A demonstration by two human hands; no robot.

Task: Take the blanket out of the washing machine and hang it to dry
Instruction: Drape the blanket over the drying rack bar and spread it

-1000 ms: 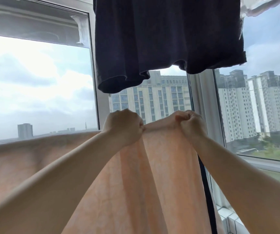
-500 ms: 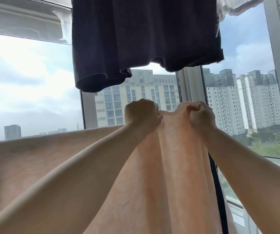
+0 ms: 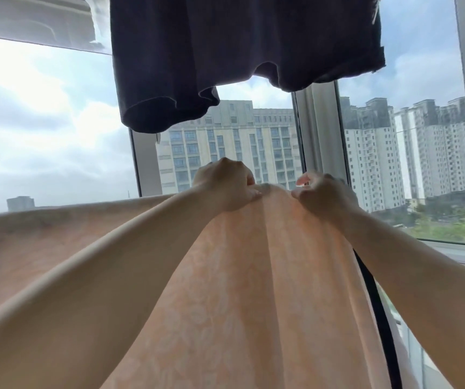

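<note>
Both the left hand (image 3: 227, 186) and right hand (image 3: 322, 192) are pinching the peach blanket (image 3: 248, 276)'s top edge, and should be pulling it flat and even.

High-rise apartment balcony, glazed in: tall windows (image 3: 410, 169) onto residential tower blocks (image 3: 436, 147), dark garment (image 3: 239, 51) hung overhead, peach blanket (image 3: 239, 290) draped below for drying.
</note>
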